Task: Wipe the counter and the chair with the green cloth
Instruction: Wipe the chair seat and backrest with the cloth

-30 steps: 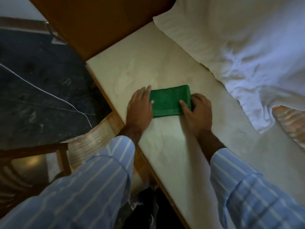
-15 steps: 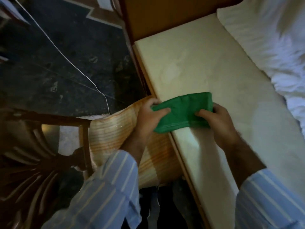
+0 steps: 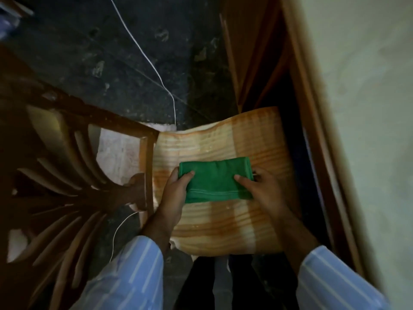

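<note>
The folded green cloth (image 3: 214, 181) lies over the chair's orange-striped seat cushion (image 3: 225, 220). My left hand (image 3: 176, 193) grips the cloth's left end, thumb on top. My right hand (image 3: 261, 189) grips its right end the same way. The chair's dark carved wooden back (image 3: 73, 175) stands to the left of the seat. The pale counter top (image 3: 368, 108) runs along the right side of the view, with its wooden edge beside the seat.
A thin white cable (image 3: 156, 70) crosses the dark stone floor (image 3: 100, 52) and reaches the seat's far edge. A dark gap (image 3: 299, 153) separates the seat from the counter's wooden side. Dark trouser legs (image 3: 234, 285) show below the seat.
Both hands carried the green cloth off the counter, leftward and down, onto the chair seat. The view swung left, so the white bedding is out of sight.
</note>
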Demonstrator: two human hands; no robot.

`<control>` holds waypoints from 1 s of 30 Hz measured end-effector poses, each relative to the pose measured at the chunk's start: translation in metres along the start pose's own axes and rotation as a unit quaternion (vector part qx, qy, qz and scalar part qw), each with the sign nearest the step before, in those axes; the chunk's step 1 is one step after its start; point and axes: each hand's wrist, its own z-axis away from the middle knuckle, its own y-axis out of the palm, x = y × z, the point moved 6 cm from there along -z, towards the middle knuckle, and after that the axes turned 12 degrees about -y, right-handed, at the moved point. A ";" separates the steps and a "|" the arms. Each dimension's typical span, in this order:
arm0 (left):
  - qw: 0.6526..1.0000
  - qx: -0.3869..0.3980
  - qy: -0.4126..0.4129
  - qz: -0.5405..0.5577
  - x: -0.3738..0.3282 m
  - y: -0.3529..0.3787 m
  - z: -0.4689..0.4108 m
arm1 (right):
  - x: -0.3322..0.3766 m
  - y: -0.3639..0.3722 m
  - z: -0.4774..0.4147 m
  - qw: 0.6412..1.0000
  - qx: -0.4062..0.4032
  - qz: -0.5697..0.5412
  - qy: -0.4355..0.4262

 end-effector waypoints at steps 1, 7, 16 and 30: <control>1.000 -0.002 0.012 -0.015 0.001 -0.007 -0.015 | -0.013 0.008 -0.010 1.000 -0.001 0.007 0.006; 0.979 -0.031 0.133 -0.152 -0.034 -0.012 -0.094 | -0.041 0.038 -0.087 1.000 -0.001 0.017 -0.015; 0.712 -0.211 0.383 -0.550 -0.079 0.016 -0.138 | -0.033 0.031 -0.149 0.943 -0.095 0.267 -0.176; 0.492 -0.081 0.457 -0.736 -0.044 0.054 -0.172 | -0.087 0.022 -0.153 0.740 -0.118 0.571 -0.336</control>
